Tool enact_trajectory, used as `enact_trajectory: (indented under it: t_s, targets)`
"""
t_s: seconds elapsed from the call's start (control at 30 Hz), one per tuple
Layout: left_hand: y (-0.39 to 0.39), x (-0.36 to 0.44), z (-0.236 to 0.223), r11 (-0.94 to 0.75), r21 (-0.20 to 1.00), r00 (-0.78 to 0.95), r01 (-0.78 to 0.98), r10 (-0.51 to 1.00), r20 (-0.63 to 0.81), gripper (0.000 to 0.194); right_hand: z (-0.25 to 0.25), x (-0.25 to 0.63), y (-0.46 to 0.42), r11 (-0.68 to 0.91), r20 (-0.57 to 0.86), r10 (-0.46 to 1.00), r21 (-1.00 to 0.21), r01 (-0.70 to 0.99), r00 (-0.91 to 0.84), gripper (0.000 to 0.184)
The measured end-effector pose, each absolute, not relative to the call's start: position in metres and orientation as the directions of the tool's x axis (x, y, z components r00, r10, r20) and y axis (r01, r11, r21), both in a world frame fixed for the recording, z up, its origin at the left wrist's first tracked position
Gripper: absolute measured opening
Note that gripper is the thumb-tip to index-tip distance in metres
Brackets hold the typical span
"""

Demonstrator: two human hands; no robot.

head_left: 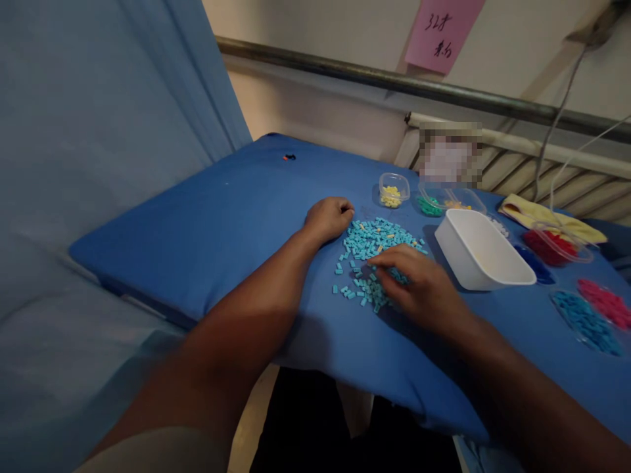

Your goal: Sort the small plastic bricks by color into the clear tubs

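Note:
A loose heap of small light-blue pieces [375,242], with a few yellow ones mixed in, lies on the blue cloth-covered table [221,223]. My left hand [329,217] rests as a loose fist at the heap's left edge; whether it holds anything is hidden. My right hand [419,284] lies over the heap's near right side, fingers stretched flat and touching the pieces. A white rectangular tub [480,253] stands just right of the heap.
A small clear cup of yellow pieces [393,191] and clear dishes of green [430,206], red [549,246], pink [605,302] and blue [586,323] pieces sit around the tub. A yellow cloth [532,213] lies at the back right. A blue curtain [98,131] hangs left.

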State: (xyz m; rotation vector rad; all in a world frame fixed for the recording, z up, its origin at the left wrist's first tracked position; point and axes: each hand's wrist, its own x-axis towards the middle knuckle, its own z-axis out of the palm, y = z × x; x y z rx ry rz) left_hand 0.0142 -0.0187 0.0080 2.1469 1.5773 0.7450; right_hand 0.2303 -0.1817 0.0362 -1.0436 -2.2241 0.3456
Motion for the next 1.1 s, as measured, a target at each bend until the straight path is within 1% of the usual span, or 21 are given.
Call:
enact_trajectory:
  t_s: [0.07, 0.13, 0.2, 0.27, 0.33, 0.4, 0.5, 0.57, 0.63, 0.7, 0.8, 0.87, 0.93, 1.0, 1.07, 1.1]
  targets:
    - [-0.019, 0.014, 0.008, -0.303, 0.580, 0.233, 0.756, 0.953, 0.194, 0.027, 0.039, 0.245, -0.167, 0.580, 0.476, 0.800, -0.455, 0.676, -0.365, 0.025]
    - [-0.019, 0.014, 0.008, -0.311, 0.576, 0.240, 0.756, 0.950, 0.197, 0.027, 0.038, 0.255, -0.148, 0.532, 0.459, 0.823, -0.417, 0.737, -0.335, 0.027]
    - [-0.019, 0.013, 0.007, -0.317, 0.576, 0.246, 0.754, 0.949, 0.200, 0.028, 0.036, 0.257, -0.131, 0.537, 0.380, 0.831, -0.353, 0.766, -0.407, 0.029]
    - [-0.018, 0.012, 0.007, -0.320, 0.583, 0.249, 0.746, 0.947, 0.202, 0.028, 0.034, 0.253, -0.118, 0.565, 0.245, 0.823, -0.268, 0.780, -0.512, 0.029]
    - [-0.018, 0.012, 0.006, -0.324, 0.589, 0.250, 0.740, 0.946, 0.205, 0.028, 0.035, 0.246, -0.108, 0.586, 0.124, 0.810, -0.191, 0.787, -0.573, 0.032]
    - [-0.018, 0.012, 0.005, -0.325, 0.587, 0.251, 0.741, 0.946, 0.206, 0.028, 0.038, 0.239, -0.101, 0.591, 0.046, 0.806, -0.129, 0.797, -0.590, 0.035]
    - [-0.018, 0.013, 0.005, -0.314, 0.583, 0.240, 0.750, 0.950, 0.202, 0.028, 0.043, 0.234, -0.095, 0.563, -0.033, 0.824, -0.051, 0.825, -0.565, 0.034]
    - [-0.018, 0.013, 0.004, -0.311, 0.581, 0.236, 0.753, 0.950, 0.203, 0.028, 0.045, 0.233, -0.095, 0.542, -0.060, 0.837, -0.040, 0.839, -0.544, 0.032]
    - [-0.017, 0.013, 0.004, -0.318, 0.578, 0.243, 0.751, 0.948, 0.206, 0.028, 0.045, 0.233, -0.098, 0.533, -0.038, 0.843, -0.084, 0.842, -0.537, 0.031]
    - [-0.016, 0.013, 0.003, -0.324, 0.580, 0.249, 0.748, 0.946, 0.208, 0.028, 0.047, 0.236, -0.107, 0.526, 0.024, 0.848, -0.173, 0.833, -0.530, 0.029]
    - [-0.015, 0.011, 0.002, -0.324, 0.586, 0.250, 0.743, 0.946, 0.206, 0.026, 0.058, 0.251, -0.127, 0.506, 0.167, 0.862, -0.315, 0.803, -0.478, 0.027]
    - [-0.017, 0.011, 0.004, -0.330, 0.583, 0.255, 0.742, 0.944, 0.210, 0.026, 0.069, 0.270, -0.140, 0.472, 0.271, 0.879, -0.366, 0.802, -0.393, 0.028]
    - [-0.020, 0.013, 0.007, -0.354, 0.571, 0.262, 0.741, 0.935, 0.239, 0.027, 0.080, 0.297, -0.150, 0.403, 0.365, 0.891, -0.361, 0.841, -0.270, 0.029]
    - [-0.027, 0.017, 0.012, -0.423, 0.543, 0.295, 0.725, 0.904, 0.311, 0.029, 0.084, 0.326, -0.156, 0.306, 0.448, 0.882, -0.306, 0.901, -0.147, 0.028]
    - [-0.037, 0.024, 0.017, -0.528, 0.507, 0.371, 0.681, 0.846, 0.383, 0.031, 0.080, 0.352, -0.159, 0.223, 0.491, 0.868, -0.254, 0.941, -0.073, 0.026]
    - [-0.042, 0.029, 0.020, -0.581, 0.487, 0.427, 0.652, 0.812, 0.397, 0.034, 0.076, 0.362, -0.159, 0.199, 0.498, 0.865, -0.237, 0.951, -0.057, 0.026]
